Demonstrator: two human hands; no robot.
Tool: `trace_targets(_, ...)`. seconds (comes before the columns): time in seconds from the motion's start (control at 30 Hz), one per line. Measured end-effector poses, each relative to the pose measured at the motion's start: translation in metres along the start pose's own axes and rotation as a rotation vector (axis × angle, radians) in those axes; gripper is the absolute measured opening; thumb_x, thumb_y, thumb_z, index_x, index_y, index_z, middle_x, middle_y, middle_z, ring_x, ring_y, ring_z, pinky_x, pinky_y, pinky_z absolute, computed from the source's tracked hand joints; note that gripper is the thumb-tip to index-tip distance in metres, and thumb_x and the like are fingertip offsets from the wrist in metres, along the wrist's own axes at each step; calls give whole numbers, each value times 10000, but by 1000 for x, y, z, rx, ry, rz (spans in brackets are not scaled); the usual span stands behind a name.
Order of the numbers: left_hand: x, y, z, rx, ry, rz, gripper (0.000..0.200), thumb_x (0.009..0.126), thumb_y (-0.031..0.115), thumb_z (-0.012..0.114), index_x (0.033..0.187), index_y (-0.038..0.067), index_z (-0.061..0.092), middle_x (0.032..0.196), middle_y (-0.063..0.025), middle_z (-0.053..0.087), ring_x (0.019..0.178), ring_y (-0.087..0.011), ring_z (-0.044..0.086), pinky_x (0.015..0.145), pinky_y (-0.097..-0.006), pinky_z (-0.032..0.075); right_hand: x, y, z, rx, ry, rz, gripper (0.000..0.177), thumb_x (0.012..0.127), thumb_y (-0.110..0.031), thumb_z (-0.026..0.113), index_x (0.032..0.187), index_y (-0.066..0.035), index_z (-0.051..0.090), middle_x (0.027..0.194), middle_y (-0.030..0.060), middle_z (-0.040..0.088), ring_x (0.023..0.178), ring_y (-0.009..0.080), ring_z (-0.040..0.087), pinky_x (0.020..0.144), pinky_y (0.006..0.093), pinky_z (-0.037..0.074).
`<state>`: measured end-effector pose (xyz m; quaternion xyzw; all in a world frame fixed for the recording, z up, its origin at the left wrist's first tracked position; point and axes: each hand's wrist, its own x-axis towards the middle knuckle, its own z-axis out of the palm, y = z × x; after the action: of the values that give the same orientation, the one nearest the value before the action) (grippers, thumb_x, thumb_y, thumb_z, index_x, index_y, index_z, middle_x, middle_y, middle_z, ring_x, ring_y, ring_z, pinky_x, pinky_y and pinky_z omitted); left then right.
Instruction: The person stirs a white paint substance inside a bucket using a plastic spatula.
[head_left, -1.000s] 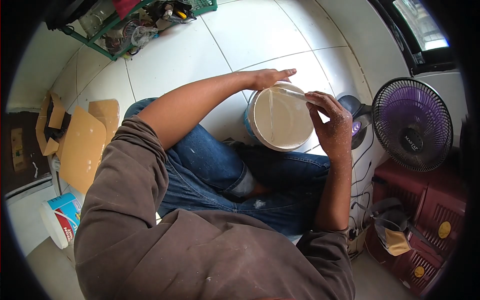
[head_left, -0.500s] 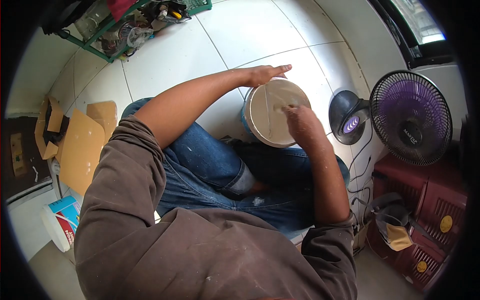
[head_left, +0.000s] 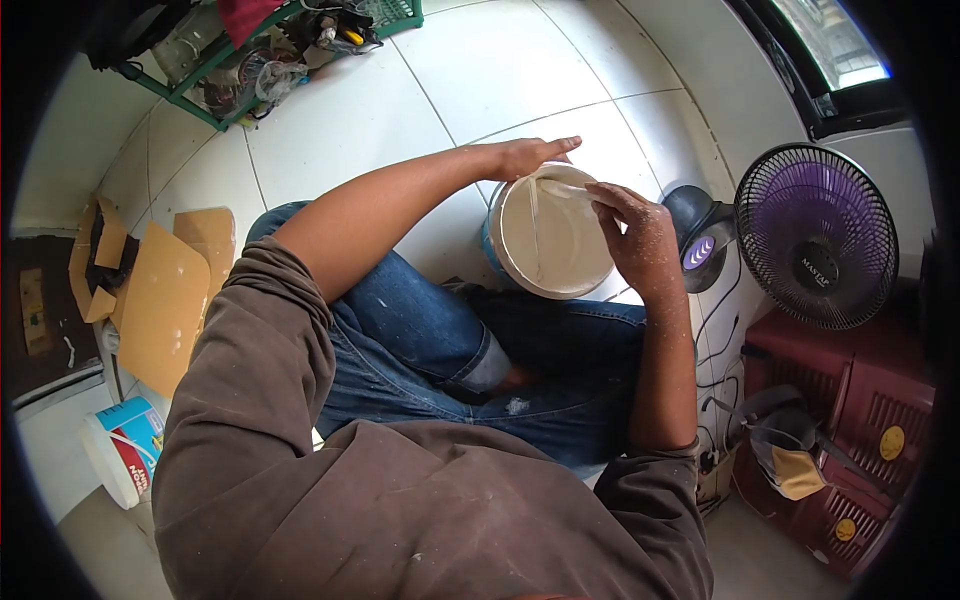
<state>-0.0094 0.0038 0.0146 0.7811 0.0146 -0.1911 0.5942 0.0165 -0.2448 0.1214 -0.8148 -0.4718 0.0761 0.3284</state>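
A round bucket point(head_left: 503, 232) with whitish coated insides and some blue outside stands tilted in front of my crossed legs. My left hand point(head_left: 528, 158) is at its far left rim, gripping there with one digit stretched out along the edge. Over the right rim my right hand point(head_left: 640, 235), speckled with white, pinches the end of a pale, smeared flat stick point(head_left: 572, 190). The stick reaches across the bucket's far side toward my left hand; its exact kind I cannot tell. A thin pale line runs down the bucket's inside.
To the right stand a fan point(head_left: 818, 235) and a dark red cabinet point(head_left: 800, 345), with a mask point(head_left: 790, 450) hanging in front. Cables lie on the tiled floor. Cardboard point(head_left: 165, 305) and a paint tub point(head_left: 125, 450) are on the left; a green rack point(head_left: 205, 100) stands at the far left.
My right hand has moved from inside the bucket up and right to its rim, bringing the pale stick into clear view. My left hand stays at the rim.
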Motion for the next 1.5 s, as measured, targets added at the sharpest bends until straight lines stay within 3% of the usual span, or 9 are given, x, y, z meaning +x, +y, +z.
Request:
trace_targets(0.23,-2,2,-1,-34,-36,-29,893,1113,719,223,1453,14,654,1474,-247,628,1421,-345,557,1232,-466,376,-1,-5,-16,221,20,92,226,996,41,683,1208,11,758,1208,172,780,1094,280,783,957,376,635)
trace_targets(0.33,-3,4,0,-16,-23,-26,918,1098,748,218,1458,26,655,1477,-253,623,1427,-356,551,1237,-480,364,-2,-4,-21,238,14,86,235,990,46,689,1211,11,757,1211,173,777,1085,273,782,963,375,636)
trace_targets(0.6,-1,0,-1,-45,-39,-46,966,1067,800,218,1465,36,654,1501,-255,604,1459,-362,517,1252,-500,338,-3,-11,-26,169,17,3,287,953,77,694,1212,-22,771,1211,162,785,1076,297,786,930,387,623)
trace_targets(0.77,-6,6,0,-57,-34,-33,988,1064,807,220,1474,9,635,1464,-256,630,1413,-348,560,1245,-473,352,-4,-16,-26,119,5,-72,294,956,65,686,1213,-46,778,1231,137,786,1073,328,787,932,400,617)
trace_targets(0.97,-2,1,0,-58,-26,-34,1008,1057,816,224,1473,-9,628,1444,-252,641,1398,-324,572,1244,-451,358,-8,-29,-27,11,-47,-138,269,968,27,682,1202,-69,774,1254,112,778,1076,326,780,934,412,620)
trace_targets(1.13,-6,4,0,-61,-23,-42,1027,1052,821,228,1493,-30,597,1471,-259,623,1426,-325,555,1255,-445,353,-14,-37,-28,-85,-163,-187,365,942,30,680,1274,-112,739,1346,65,739,1140,328,749,944,428,629)
trace_targets(1.5,10,-17,-1,-74,-5,-67,1030,1055,816,202,1497,-27,596,1514,-251,594,1466,-353,523,1266,-468,345,-19,-38,-34,-131,-280,-191,329,940,20,684,1247,-81,744,1294,90,754,1092,343,757,929,446,631)
